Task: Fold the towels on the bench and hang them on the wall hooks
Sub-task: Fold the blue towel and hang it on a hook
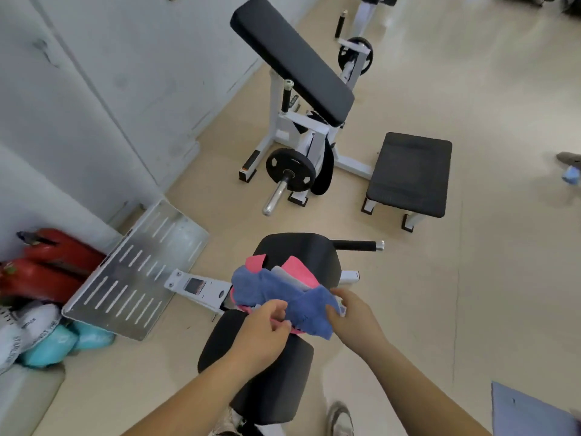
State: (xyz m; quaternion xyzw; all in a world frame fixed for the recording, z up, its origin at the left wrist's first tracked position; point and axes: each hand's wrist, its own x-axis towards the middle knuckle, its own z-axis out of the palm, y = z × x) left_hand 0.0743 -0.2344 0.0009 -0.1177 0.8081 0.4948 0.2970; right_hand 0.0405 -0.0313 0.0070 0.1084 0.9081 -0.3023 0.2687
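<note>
Our two forearms reach in from six o'clock and meet over the black bench (301,248), just below the middle of the view. Our left hand (264,332) is knuckles-up with its fingers curled, pinching the near edge of the blue towel (264,286). A strip of the pink towel (298,270) shows under the thumb. Our right hand (352,316), at three o'clock from the left, grips the same blue towel's other end, thumb pressed on the cloth. The towels lie heaped on the bench pad. A slotted metal plate (138,272) sits at nine o'clock.
</note>
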